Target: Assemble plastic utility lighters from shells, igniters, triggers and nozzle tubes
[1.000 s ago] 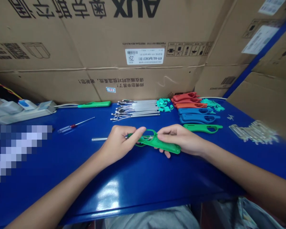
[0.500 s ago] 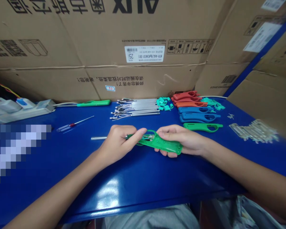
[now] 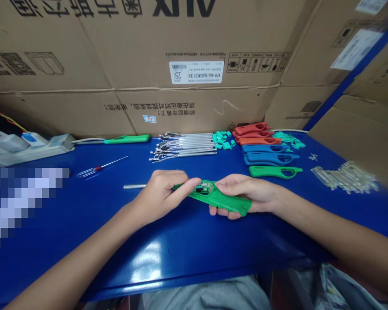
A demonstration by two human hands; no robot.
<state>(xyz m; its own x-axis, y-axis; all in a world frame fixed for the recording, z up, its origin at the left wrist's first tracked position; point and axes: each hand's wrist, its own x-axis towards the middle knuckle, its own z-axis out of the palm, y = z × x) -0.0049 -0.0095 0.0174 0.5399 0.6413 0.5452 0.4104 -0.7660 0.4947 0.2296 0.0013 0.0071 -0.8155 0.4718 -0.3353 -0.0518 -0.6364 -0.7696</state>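
Between my hands is a green lighter casing (image 3: 231,204) of the long-necked kind, tilted down to the right. My right hand (image 3: 242,191) is closed round its wide end, thumb on top. My left hand (image 3: 168,189) pinches its narrow end, with the thumb stretched along it. Small metal and dark parts show in the casing's opening beside my left thumb. A silver metal tube (image 3: 134,187) sticks out to the left from behind my left hand; its other end is hidden by the fingers.
Metal tubes with wires (image 3: 194,146) lie in a row behind my hands, beside turquoise clips (image 3: 223,140). Red, orange, blue casings (image 3: 268,158) and a green casing (image 3: 261,172) are to the right, near clear tanks (image 3: 345,177). A screwdriver (image 3: 98,168) and power strip (image 3: 35,150) lie left.
The casing's wide end has dipped slightly down and to the right, with my right hand following. The two halves look closer together. My left hand has barely moved.
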